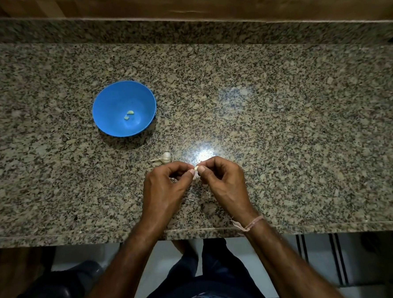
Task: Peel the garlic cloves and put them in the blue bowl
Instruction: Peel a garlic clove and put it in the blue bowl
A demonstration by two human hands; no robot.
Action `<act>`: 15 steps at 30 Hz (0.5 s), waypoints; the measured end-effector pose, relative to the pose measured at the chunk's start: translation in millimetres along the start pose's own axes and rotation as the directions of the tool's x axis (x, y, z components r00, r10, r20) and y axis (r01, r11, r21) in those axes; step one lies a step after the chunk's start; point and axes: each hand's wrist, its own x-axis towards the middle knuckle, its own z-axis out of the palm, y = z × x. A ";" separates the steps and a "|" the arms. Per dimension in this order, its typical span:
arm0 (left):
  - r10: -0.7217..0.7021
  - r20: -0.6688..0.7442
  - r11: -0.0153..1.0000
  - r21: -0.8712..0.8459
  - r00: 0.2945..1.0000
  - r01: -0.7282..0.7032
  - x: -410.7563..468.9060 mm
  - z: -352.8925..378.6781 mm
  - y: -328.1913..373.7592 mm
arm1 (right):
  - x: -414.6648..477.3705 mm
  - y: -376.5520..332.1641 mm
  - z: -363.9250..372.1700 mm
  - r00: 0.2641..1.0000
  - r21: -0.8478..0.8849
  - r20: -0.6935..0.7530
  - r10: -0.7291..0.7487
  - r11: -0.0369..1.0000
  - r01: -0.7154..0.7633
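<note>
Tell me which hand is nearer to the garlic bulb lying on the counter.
Left. The left hand is just below the garlic bulb, almost beside it. The right hand is farther off to the bulb's right, both hands pinching a clove.

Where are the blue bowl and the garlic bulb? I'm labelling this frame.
blue bowl [109,101]: head view, bare inner wall on its left side.
garlic bulb [166,157]: head view, middle of the round head, on the counter.
</note>
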 end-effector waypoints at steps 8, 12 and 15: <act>0.101 -0.016 0.987 0.124 0.995 -0.099 -0.6 0.3 -1.2 | 1.7 -4.8 -2.9 0.999 -0.080 0.038 -0.018 0.997 0.021; 0.084 0.000 0.992 0.095 0.996 -0.084 0.3 -0.2 -2.5 | 1.5 -6.8 -3.5 0.998 -0.116 0.049 -0.026 0.993 0.031; 0.069 0.018 0.995 0.072 0.997 -0.070 1.3 -2.0 -5.6 | 1.4 -8.2 -1.8 0.998 -0.131 0.060 -0.028 0.991 0.036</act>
